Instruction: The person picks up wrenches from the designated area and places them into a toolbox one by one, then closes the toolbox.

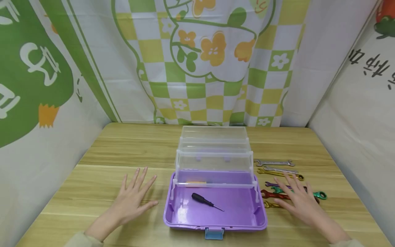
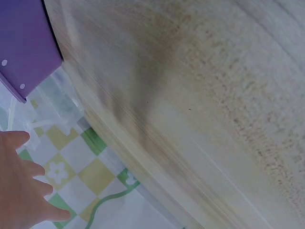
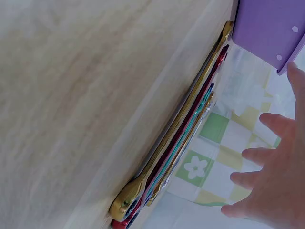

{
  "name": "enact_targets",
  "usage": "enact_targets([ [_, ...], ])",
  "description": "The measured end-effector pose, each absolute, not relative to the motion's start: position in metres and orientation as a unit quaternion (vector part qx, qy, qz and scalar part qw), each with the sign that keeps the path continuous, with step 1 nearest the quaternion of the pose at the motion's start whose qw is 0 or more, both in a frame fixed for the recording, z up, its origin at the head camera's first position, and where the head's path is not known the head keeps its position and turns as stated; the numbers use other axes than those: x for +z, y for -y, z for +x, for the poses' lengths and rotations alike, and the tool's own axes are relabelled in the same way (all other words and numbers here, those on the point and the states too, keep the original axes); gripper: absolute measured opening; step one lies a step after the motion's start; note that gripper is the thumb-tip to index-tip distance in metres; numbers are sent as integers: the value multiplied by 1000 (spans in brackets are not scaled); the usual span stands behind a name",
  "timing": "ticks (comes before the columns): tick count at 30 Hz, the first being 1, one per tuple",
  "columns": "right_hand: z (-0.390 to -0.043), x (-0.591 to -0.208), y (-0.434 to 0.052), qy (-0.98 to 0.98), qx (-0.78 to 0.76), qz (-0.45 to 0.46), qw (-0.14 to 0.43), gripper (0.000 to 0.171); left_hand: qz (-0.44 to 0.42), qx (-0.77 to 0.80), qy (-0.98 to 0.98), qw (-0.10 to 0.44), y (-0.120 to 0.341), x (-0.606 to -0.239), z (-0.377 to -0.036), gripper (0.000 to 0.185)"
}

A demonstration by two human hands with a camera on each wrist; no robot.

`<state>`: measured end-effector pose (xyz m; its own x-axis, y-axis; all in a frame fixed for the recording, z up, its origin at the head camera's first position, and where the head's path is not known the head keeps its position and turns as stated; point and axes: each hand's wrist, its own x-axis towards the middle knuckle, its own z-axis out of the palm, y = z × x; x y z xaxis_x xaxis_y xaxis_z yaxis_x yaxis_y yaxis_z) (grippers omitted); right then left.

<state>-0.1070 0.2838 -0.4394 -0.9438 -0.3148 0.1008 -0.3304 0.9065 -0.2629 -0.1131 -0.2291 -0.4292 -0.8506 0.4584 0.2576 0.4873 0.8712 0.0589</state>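
The head camera looks down across the table [image 1: 108, 192]; both wrist cameras skim its surface closely, each sharing the purple toolbox [image 1: 216, 206] edge.

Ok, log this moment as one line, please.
left hand: open, flat on table | right hand: open, over wrenches | purple toolbox: open, screwdriver inside

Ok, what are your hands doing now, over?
Left hand open, flat on table. Right hand open, over the wrenches. Screwdriver lies in purple toolbox. Nothing in the way.
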Motion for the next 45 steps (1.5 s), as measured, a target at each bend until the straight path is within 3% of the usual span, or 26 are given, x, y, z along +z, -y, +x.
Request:
enact_targets([
  [10,-108,-440,-289,969,131,198,64,62,-236,-130,960,70,223,-417,-112,64],
  [25,-115,-447,-302,960,186,196,76,56,-185,-262,946,44,203,-415,-106,51],
  [33,-113,-446,-303,957,228,166,61,52,-113,-424,897,-51,191,-420,-107,52],
  [40,-111,-450,-301,936,251,206,138,42,-96,-533,834,-108,185,-424,-109,53],
  [45,-108,-449,-300,935,267,197,129,39,-71,-605,779,-145,180,-426,-110,57],
])
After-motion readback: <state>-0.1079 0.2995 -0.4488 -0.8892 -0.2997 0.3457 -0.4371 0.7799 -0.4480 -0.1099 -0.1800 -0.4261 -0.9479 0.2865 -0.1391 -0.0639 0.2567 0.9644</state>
